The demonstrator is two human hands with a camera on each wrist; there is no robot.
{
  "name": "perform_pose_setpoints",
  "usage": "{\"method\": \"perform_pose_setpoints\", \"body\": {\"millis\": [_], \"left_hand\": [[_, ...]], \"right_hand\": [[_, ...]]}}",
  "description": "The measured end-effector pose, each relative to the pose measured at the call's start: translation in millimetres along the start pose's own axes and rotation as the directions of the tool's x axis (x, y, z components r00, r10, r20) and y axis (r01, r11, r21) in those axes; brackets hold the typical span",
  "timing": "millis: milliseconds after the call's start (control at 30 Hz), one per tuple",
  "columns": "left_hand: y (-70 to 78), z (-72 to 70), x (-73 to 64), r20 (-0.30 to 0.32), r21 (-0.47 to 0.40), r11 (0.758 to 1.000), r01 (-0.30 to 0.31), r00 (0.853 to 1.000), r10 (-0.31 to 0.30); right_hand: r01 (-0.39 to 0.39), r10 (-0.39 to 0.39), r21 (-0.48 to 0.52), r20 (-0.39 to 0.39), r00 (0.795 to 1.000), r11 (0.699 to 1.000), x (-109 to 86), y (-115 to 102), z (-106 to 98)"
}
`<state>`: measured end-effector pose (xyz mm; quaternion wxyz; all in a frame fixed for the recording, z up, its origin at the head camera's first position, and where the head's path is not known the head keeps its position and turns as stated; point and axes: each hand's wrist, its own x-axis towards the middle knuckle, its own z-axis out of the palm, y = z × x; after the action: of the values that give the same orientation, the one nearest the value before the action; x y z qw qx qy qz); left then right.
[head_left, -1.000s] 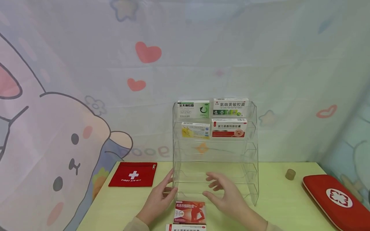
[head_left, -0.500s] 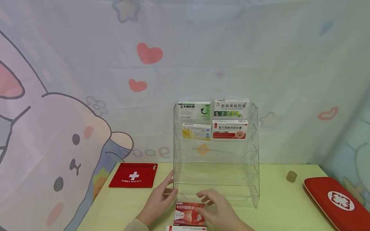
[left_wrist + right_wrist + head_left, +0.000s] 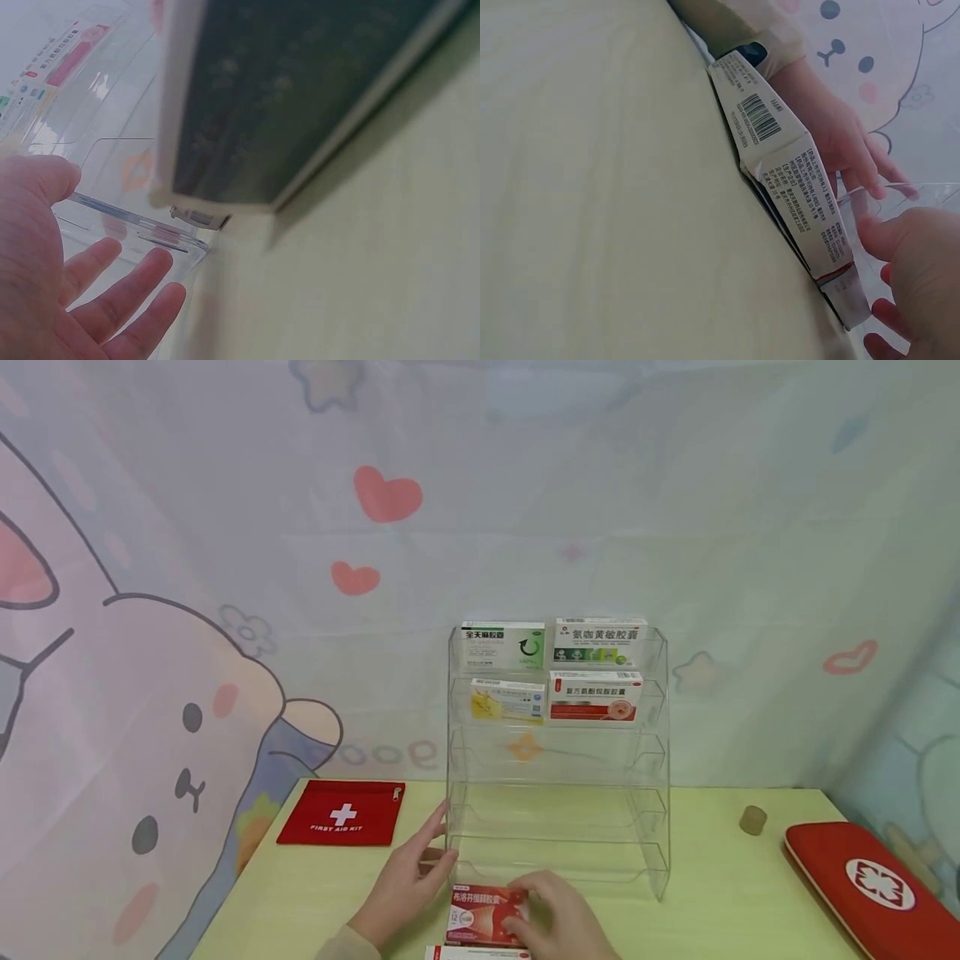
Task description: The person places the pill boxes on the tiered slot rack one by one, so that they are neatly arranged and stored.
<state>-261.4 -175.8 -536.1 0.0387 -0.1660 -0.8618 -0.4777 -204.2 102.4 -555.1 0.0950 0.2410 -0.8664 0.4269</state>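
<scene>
- While a rabbit-printed cloth [image 3: 480, 568] hangs behind, a red first aid pouch [image 3: 330, 814] lies on the left of the table [image 3: 300, 893].
- My left hand [image 3: 405, 881] is at the left side of the clear rack [image 3: 555, 814], thumb at its edge, fingers fairly straight and loosely spread, clamping nothing (my left wrist view shows the gaps between them).
- The red medicine box [image 3: 478, 914] is in front of the rack, between my hands; a white box [image 3: 476, 953] is just nearer to me.
- My right hand [image 3: 562, 922] is at the red box's right end, thumb and fingers bent around it; I cannot tell whether they pinch it.
- Above, the rack's 2 top tiers carry 4 boxes [image 3: 596, 697], 2 per tier.
- Farther right are a small brown cylinder [image 3: 753, 820] and a red case [image 3: 832, 860].
</scene>
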Motion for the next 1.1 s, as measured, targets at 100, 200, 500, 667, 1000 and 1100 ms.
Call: {"method": "perform_pose_setpoints", "body": {"millis": [100, 200, 500, 667, 1000, 1100], "left_hand": [[1.4, -1.3, 0.4, 0.001, -0.003, 1.000, 0.003, 1.000, -0.003], [1.5, -1.6, 0.9, 0.006, 0.001, 1.000, 0.013, 1.000, -0.013], [-1.4, -0.4, 1.6, 0.013, 0.022, 0.999, 0.026, 1.000, -0.026], [-2.1, -0.6, 2.8, 0.014, 0.026, 0.999, 0.024, 1.000, -0.024], [-1.4, -0.4, 2.3, 0.001, 0.012, 1.000, 0.019, 1.000, -0.019], [-2.6, -0.4, 2.4, 0.003, 0.005, 1.000, 0.012, 1.000, -0.012]], "right_hand": [[0.000, 0.000, -0.017, -0.007, 1.000, 1.000, -1.3, -0.6, 1.4], [0.003, -0.003, -0.010, 0.001, 1.000, 1.000, -1.8, -0.1, 0.9], [-0.033, 0.032, 0.013, 0.069, 0.997, 0.999, -2.2, 6.3, 0.5], [-0.132, 0.129, 0.003, 0.174, 0.976, 0.991, 0.6, 2.0, -4.6], [-0.084, 0.087, -0.027, 0.170, 0.982, 0.996, -0.1, 1.3, -5.8], [0.006, -0.004, -0.023, 0.103, 0.995, 1.000, -1.4, 5.5, -2.7]]}}
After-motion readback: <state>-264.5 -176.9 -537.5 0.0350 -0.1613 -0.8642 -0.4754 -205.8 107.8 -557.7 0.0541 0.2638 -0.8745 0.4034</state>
